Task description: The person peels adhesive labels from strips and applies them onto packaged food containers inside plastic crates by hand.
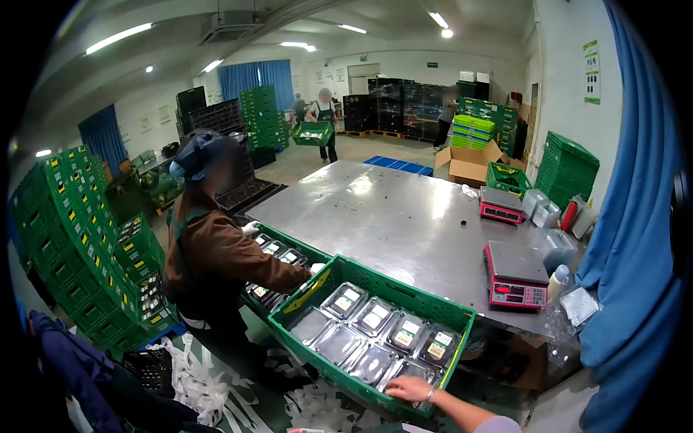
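Observation:
My right hand (410, 390) reaches into the near right corner of a green crate (395, 290). Its fingers lie over the edge of a clear plastic clamshell pack (417, 371) in the front row, and the fingertips are partly hard to make out. Several more such packs fill the crate in two rows. The back-row packs, such as the dark one (437, 348), carry white-and-green labels; the lids at the front left (337, 343) look bare. My left hand is not visible; only a pale printed sliver (312, 431) shows at the bottom edge.
Beside me a person (220, 238) in white gloves handles packs in another crate (310, 250). The steel table (346, 206) holds two red scales (516, 278). Stacked green crates (68, 245) stand left, with white strips (206, 382) on the floor. A co-worker (325, 119) carries a crate further back.

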Demonstrator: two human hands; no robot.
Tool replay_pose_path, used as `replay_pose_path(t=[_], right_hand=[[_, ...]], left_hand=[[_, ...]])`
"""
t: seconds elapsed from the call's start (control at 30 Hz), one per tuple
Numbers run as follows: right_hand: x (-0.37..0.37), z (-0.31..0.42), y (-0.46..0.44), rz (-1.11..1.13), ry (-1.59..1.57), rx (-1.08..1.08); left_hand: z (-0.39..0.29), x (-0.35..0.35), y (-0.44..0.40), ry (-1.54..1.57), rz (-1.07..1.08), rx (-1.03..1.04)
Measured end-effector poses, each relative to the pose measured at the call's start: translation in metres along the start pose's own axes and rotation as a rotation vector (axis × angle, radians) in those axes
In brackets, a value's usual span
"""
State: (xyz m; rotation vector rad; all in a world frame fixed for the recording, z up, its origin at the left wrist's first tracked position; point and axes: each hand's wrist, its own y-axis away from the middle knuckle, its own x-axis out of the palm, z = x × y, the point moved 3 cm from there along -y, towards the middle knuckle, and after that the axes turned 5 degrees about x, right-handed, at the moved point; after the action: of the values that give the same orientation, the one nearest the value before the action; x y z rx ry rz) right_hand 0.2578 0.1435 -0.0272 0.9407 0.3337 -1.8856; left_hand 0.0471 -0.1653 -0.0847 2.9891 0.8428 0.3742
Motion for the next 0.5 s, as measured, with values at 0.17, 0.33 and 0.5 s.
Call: replay_pose_path(t=[0.17, 0.33, 0.5], right_hand=[[0.051, 0.025, 0.036, -0.186, 0.235, 0.191], [0.049, 0.042, 0.048, -0.337, 0.337, 0.220], [0.070, 0.015, 0.036, -0.548, 0.474, 0.131]], left_hand=[[0.020, -0.042, 0.010, -0.169, -0.030, -0.070], [-0.030, -0.048, 0.008, -0.357, -0.028, 0.030], [-0.052, -0.043, 0.021, -0.334, -0.087, -0.092]])
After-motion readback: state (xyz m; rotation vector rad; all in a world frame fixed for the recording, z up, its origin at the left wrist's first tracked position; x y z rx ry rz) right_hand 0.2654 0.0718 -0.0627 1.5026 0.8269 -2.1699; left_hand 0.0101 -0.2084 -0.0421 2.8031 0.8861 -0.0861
